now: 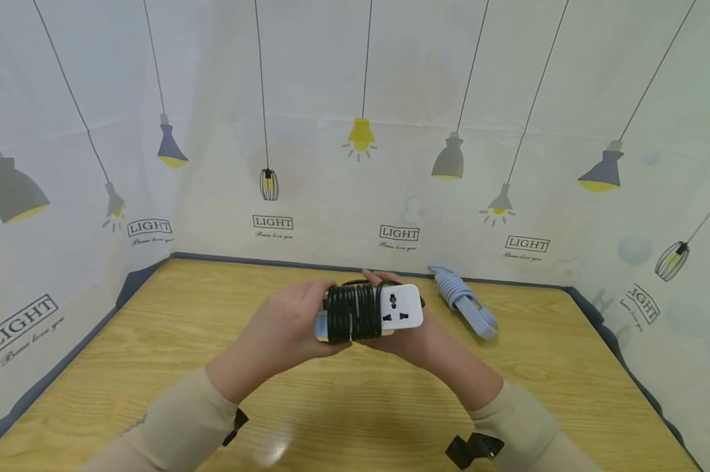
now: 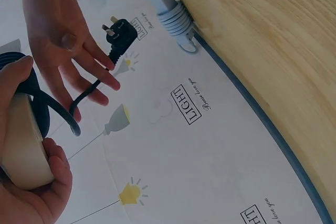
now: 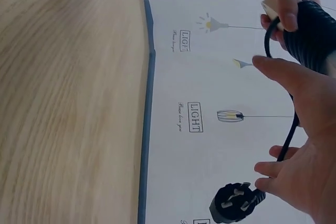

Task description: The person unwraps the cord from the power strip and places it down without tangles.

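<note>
My left hand (image 1: 292, 314) grips one end of a white power strip (image 1: 410, 308), thumb on one side and fingers round the other. Black cord (image 1: 355, 313) is wound in many turns about the strip's middle. Three-pin socket holes show on its exposed end in the head view. My right hand (image 2: 58, 40) is beside the strip with its fingers extended and spread. The loose end of the cord runs across those fingers. Just past the fingertips hangs the black plug (image 3: 231, 203), its metal pins exposed. In the head view the plug is hidden.
A light blue power strip (image 1: 475, 318), its own cord (image 1: 452, 288) coiled round it, lies at the back right of the wooden table (image 1: 331, 406). Behind the table's far edge stands a pale cloth backdrop (image 1: 331, 229) printed with lamps. Small black devices (image 1: 473, 451) sit at both sleeves.
</note>
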`<state>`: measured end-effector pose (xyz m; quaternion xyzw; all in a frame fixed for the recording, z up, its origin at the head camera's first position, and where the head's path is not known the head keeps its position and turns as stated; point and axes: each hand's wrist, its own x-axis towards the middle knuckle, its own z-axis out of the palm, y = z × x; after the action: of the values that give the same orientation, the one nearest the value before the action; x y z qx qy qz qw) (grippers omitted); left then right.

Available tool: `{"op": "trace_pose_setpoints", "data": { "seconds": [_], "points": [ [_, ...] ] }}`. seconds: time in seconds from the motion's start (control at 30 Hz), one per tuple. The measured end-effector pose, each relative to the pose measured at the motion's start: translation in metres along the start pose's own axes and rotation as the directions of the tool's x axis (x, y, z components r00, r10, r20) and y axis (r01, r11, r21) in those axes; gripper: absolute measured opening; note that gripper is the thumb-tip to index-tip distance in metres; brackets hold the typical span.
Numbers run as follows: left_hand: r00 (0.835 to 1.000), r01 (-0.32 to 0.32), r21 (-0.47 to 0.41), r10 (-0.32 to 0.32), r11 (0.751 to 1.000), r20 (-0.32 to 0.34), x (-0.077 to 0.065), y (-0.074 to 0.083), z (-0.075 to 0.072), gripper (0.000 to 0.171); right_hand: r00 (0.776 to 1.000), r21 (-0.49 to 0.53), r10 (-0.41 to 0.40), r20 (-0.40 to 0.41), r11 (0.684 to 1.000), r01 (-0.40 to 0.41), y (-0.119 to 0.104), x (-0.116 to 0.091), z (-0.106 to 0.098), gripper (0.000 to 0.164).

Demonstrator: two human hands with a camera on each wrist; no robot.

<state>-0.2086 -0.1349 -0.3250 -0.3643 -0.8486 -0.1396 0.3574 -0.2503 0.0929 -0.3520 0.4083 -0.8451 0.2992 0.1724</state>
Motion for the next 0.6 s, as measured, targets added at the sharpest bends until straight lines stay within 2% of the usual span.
{"op": "trace_pose_setpoints", "data": {
  "seconds": [0.03, 0.13, 0.27, 0.33, 0.43, 0.5, 0.6],
  "points": [
    [1.0, 0.007, -0.007, -0.007, 1.0, 0.0, 0.0, 0.001, 0.001, 0.072, 1.0, -0.02, -0.025, 0.003, 0.999, 0.025, 0.0, 0.0, 0.002, 0.1],
    [0.999, 0.035, -0.026, -0.035, 0.999, 0.003, 0.002, 0.003, 0.002, 0.074, 0.999, 0.055, -0.043, -0.011, 0.998, 0.043, 0.001, 0.001, 0.01, 0.105],
    [0.997, 0.079, -0.069, -0.079, 0.995, 0.005, 0.004, 0.006, 0.004, 0.079, 0.999, 0.17, -0.04, -0.025, 0.985, 0.044, 0.0, 0.002, 0.019, 0.094],
    [0.996, 0.093, -0.086, -0.093, 0.992, 0.007, 0.006, 0.007, 0.005, 0.079, 0.999, 0.185, -0.031, -0.03, 0.982, 0.036, -0.002, 0.003, 0.022, 0.091],
    [0.994, 0.11, -0.102, -0.109, 0.989, 0.013, 0.007, 0.009, 0.007, 0.08, 1.0, 0.194, 0.023, -0.003, 0.981, -0.022, -0.007, 0.004, 0.026, 0.088],
    [0.993, 0.115, -0.112, -0.114, 0.987, 0.021, 0.008, 0.01, 0.009, 0.082, 0.997, 0.158, 0.069, 0.023, 0.985, -0.072, -0.011, 0.005, 0.028, 0.091],
    [0.993, 0.121, -0.129, -0.119, 0.984, 0.028, 0.009, 0.011, 0.01, 0.085, 0.989, 0.123, 0.121, 0.09, 0.984, -0.132, -0.017, 0.004, 0.029, 0.075]
  ]
}}
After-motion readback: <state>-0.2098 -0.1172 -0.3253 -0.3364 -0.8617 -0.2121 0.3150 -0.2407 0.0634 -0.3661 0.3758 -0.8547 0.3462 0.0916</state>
